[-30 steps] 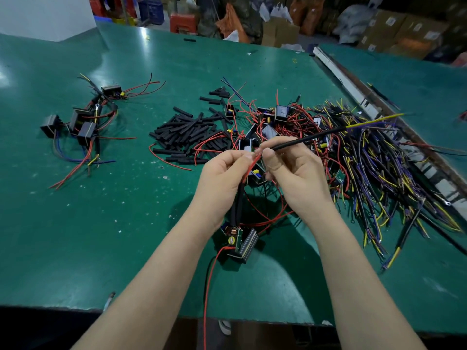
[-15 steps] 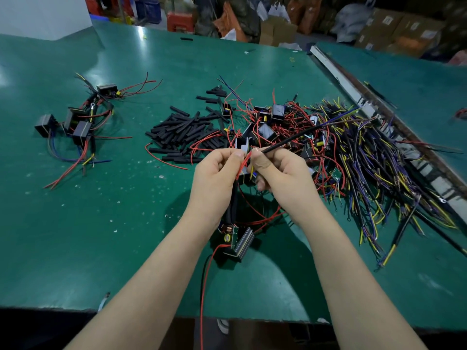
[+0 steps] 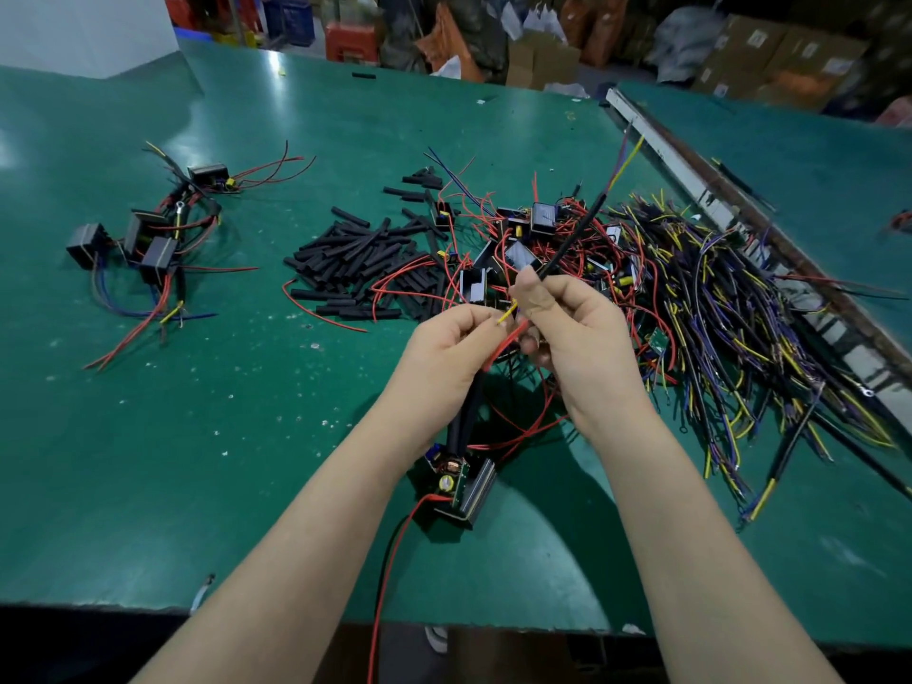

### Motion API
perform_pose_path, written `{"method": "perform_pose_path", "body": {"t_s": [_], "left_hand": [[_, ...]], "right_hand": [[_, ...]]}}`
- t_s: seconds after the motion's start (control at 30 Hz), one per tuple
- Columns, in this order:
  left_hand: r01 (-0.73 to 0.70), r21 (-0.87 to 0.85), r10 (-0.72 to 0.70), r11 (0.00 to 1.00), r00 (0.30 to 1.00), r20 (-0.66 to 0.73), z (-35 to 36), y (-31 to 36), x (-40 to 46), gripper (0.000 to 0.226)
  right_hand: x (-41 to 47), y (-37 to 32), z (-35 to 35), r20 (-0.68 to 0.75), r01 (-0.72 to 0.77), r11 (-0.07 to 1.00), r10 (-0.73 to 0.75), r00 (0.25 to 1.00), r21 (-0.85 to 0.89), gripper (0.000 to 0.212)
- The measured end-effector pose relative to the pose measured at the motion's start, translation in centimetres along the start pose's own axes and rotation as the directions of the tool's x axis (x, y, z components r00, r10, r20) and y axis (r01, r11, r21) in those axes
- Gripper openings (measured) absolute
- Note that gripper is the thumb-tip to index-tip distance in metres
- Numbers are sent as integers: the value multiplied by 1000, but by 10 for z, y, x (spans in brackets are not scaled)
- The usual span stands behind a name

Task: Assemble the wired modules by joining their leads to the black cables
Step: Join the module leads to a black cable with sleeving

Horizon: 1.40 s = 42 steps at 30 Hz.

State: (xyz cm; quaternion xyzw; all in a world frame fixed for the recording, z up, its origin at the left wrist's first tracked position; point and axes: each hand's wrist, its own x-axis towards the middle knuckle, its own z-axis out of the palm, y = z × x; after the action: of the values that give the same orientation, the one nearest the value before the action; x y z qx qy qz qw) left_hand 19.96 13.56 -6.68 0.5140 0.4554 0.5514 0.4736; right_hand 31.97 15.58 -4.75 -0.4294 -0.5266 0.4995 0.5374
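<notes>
Wired module (image 3: 461, 481), hung at lower centre above the green surface (image 3: 247, 436), red lead (image 3: 503, 344) pinched in left hand (image 3: 444, 357), black cable (image 3: 567, 241) gripped in right hand (image 3: 577, 333).

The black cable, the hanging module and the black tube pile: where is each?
black cable (image 3: 572, 239), head view, mid-sheath above right hand.
hanging module (image 3: 461, 483), head view, its circuit board.
black tube pile (image 3: 360, 259), head view, pile's middle.
</notes>
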Motion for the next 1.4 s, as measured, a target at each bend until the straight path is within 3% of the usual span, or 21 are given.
{"method": "perform_pose_path", "body": {"t_s": [0.13, 0.33, 0.57, 0.7, 0.83, 0.97, 1.07, 1.17, 1.3, 1.4], "left_hand": [[71, -161, -75, 984, 997, -19, 1, 2, 1, 25], [61, -207, -63, 976, 998, -1, -2, 5, -3, 39], [99, -255, -109, 962, 994, -27, -4, 5, -2, 25], [74, -190, -81, 979, 996, -29, -2, 5, -2, 23], [69, -182, -83, 981, 994, -72, -3, 4, -1, 28], [70, -163, -83, 984, 994, -73, -3, 1, 0, 25], [-29, -7, 28, 1000, 995, -92, -3, -1, -1, 13], [-96, 11, 96, 995, 986, -136, -4, -1, -3, 11], [-66, -47, 58, 997, 986, -157, -4, 1, -1, 17], [-29, -73, 18, 997, 989, -146, -5, 0, 0, 19]], "right_hand": [[1, 2, -2, -28, 18, 997, -20, 999, -76, 29], [0, 1, -6, 207, 142, 978, -110, 972, -150, 16], [1, 5, -10, 257, 209, 959, -157, 954, -189, 9], [1, 7, -8, 174, 216, 958, -184, 968, -190, 4], [-1, 10, -4, 120, 259, 923, -233, 965, -284, 12], [-1, 9, -4, 80, 218, 917, -203, 976, -334, 11], [-1, 8, -3, 43, 156, 951, -150, 988, -269, 15], [-1, 5, -3, 45, 54, 990, -48, 998, -130, 16], [0, -1, -4, 103, -75, 988, 61, 993, 134, 12], [1, -3, -4, 105, -98, 976, 78, 991, 193, 22]]}}
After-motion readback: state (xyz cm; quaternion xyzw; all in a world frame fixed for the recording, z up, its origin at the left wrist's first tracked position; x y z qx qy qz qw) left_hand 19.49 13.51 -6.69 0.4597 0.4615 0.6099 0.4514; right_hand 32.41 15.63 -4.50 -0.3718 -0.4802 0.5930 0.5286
